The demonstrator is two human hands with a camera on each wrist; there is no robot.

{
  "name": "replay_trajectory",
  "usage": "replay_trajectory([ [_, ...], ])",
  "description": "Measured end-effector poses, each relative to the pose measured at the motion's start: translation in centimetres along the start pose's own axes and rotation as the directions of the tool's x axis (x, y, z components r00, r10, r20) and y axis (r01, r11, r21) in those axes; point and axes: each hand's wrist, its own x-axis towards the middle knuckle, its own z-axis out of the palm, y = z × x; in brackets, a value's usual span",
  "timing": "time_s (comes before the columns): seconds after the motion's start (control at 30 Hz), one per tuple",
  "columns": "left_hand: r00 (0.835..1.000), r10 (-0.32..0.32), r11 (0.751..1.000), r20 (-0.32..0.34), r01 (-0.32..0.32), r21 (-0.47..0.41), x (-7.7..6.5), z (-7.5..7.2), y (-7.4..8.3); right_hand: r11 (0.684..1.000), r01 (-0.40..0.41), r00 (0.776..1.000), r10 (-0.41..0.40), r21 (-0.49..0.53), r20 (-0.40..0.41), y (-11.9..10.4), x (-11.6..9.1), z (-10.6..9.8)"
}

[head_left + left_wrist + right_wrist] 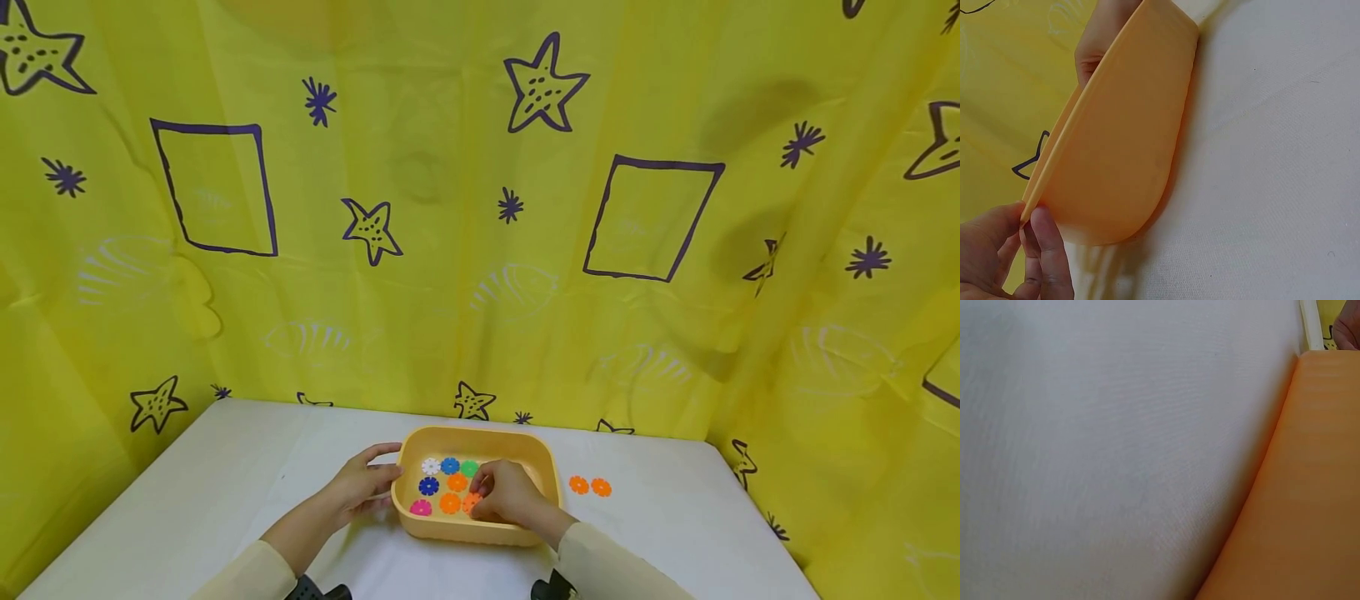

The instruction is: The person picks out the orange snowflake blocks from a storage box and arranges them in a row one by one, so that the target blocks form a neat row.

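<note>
A yellow-orange plastic tub [480, 533] stands on the white table, with several colourful snowflake discs lying on its floor. My left hand [367, 482] is at the tub's left end; in the left wrist view its thumb and fingers [1050, 250] pinch the rim. Reaching over the near right side, my right hand [508, 492] is inside the tub with its fingers curled. Its thumb and fingertips pinch an orange snowflake disc [470, 502], partly hidden by them. Beside it lie another orange disc [450, 502], a pink disc [421, 507] and a dark blue disc [428, 486].
Two more orange snowflake discs, a left one [579, 484] and a right one [602, 487], lie on the white table [660, 533] right of the tub. A yellow curtain [450, 333] with dark drawings hangs behind the table and along its sides.
</note>
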Motion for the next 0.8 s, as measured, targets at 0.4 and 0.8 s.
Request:
replay_trajectory([
  [0.4,1.000,0.000,1.000,0.004,0.000,-0.004,-0.16,-0.04,0.13,0.998,0.066,0.998,-0.065,0.012,-0.024,0.13,0.04,0.02],
  [0.8,1.000,0.001,1.000,0.005,-0.001,-0.005,-0.28,-0.02,0.25,0.997,0.044,0.999,-0.043,0.071,-0.012,0.30,0.25,-0.16],
])
